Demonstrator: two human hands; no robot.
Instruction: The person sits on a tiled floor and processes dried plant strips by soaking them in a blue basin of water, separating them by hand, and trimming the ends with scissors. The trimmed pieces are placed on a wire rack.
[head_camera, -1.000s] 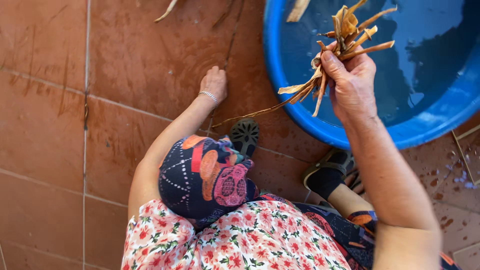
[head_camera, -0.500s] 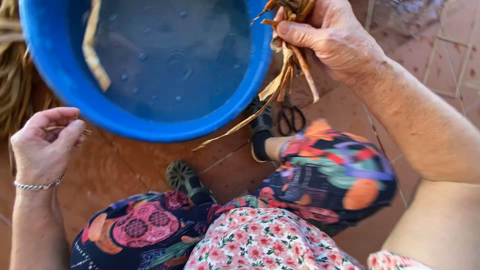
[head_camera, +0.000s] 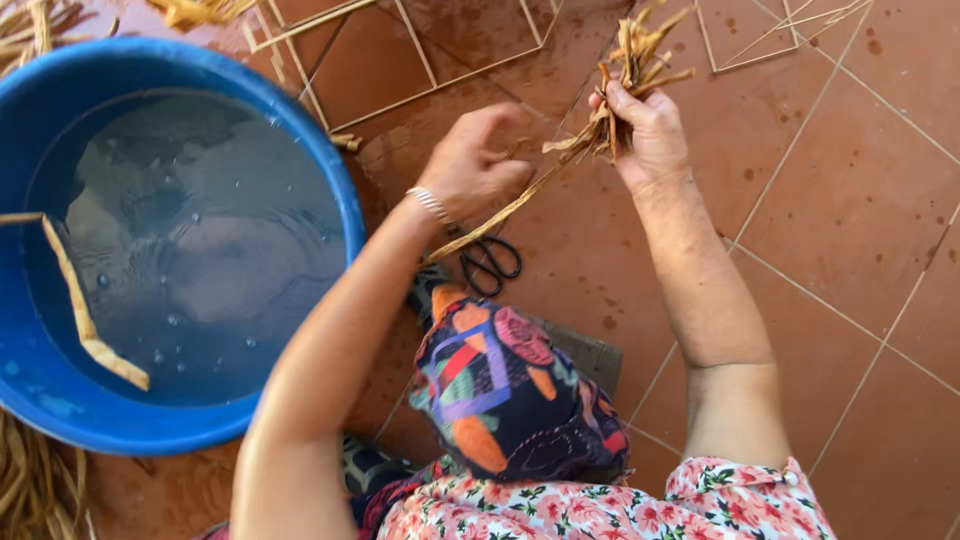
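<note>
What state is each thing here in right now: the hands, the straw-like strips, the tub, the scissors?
Right hand: closed around a bundle of dried strips, held above the floor.
Left hand: fingers curled, pinching a long strip trailing from the bundle.
Blue tub: upright, holding water.
Strip in tub: lying in the water, wet.
Scissors: flat on the tiled floor, untouched.
Floor: damp-spotted.
</note>
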